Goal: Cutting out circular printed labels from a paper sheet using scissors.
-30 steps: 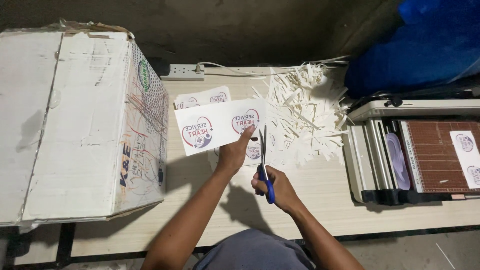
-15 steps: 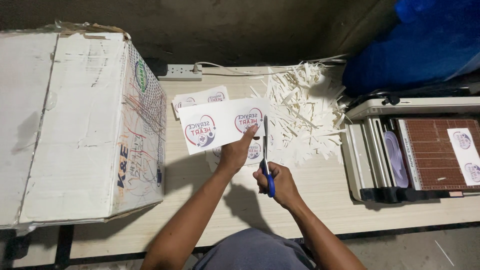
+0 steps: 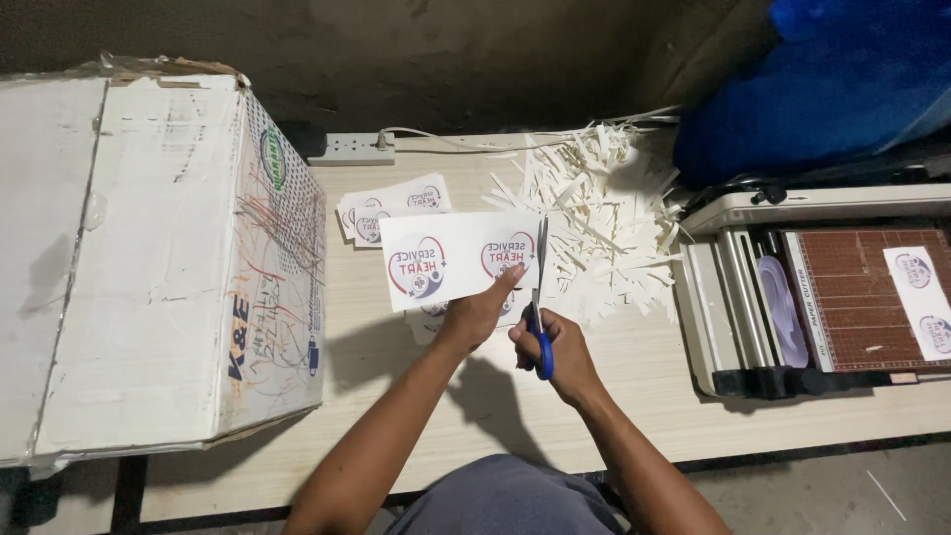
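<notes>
The left hand point(image 3: 475, 315) has its fingers clamped on a sheet point(image 3: 451, 258). The right hand point(image 3: 557, 352) grips blue scissors point(image 3: 540, 297) at the sheet's right edge, mid-counter point(image 3: 634, 386).

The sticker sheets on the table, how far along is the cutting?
Done, it seems: a pile of white paper offcuts lies behind the work, and a small stack of printed pieces sits beside the cardboard box. In hand: the left hand holds a printed sheet while the right hand runs blue-handled scissors along its right edge. Left: another printed sheet waits on the paper trimmer.
</notes>
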